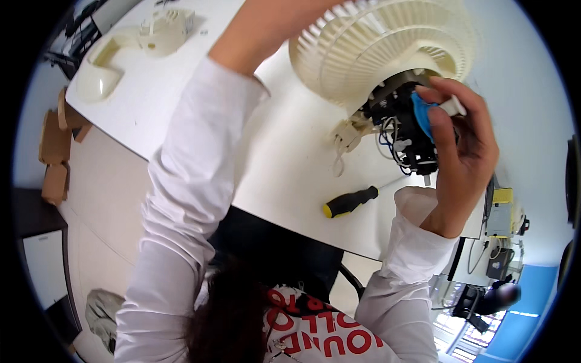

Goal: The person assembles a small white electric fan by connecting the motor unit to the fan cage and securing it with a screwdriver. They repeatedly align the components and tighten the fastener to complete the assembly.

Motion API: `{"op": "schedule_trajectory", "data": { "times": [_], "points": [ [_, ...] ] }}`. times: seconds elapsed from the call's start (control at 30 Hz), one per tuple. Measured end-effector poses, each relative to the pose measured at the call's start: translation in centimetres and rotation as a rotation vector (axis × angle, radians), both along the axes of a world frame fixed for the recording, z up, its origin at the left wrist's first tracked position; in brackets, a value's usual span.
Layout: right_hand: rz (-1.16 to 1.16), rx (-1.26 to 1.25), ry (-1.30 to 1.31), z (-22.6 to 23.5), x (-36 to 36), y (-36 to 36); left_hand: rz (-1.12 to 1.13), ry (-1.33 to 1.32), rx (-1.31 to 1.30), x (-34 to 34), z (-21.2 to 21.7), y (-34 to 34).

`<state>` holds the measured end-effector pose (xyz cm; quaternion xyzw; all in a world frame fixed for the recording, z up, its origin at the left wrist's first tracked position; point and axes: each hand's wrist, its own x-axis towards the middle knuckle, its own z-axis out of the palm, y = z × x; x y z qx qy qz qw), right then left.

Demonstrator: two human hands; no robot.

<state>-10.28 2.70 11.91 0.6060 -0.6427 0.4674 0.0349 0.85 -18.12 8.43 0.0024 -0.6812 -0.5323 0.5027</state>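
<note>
Overhead, right hand [463, 145] pinching blue plastic part [422, 115] beside ribbed cream fan grille [375, 42], left grip unseen

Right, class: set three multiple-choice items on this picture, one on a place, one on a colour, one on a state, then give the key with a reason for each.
1. Where does the screwdriver lie?
A. on the white table
B. on the floor
C. in the right hand

2. What colour is the screwdriver's handle?
A. red and white
B. black and yellow
C. green

3. What is the right hand doing?
A. resting flat on the table
B. pinching a small white part at the fan's wired motor
C. hanging empty

Key: 1 A, it lies on the tabletop near the front edge. 2 B, black grip with a yellow end. 3 B, fingers close on the white part beside a blue piece, below the cream fan grille.
</note>
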Motion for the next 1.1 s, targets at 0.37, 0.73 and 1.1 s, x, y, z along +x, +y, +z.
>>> {"op": "schedule_trajectory", "data": {
  "times": [0.37, 0.73, 1.1],
  "points": [
    [0.030, 0.002, -0.260, -2.0, -2.6, -0.5, 0.587, -0.454, -0.227, 4.0, -6.7, 12.2],
    [0.083, 0.034, -0.515, -3.0, -1.2, -0.4, 0.481, -0.492, 0.153, 3.8, -10.1, 14.9],
    [0.146, 0.517, -0.160, 1.7, -3.5, 3.8, 0.334, -0.509, 0.076, 4.9, -10.8, 15.2]
  ]
}}
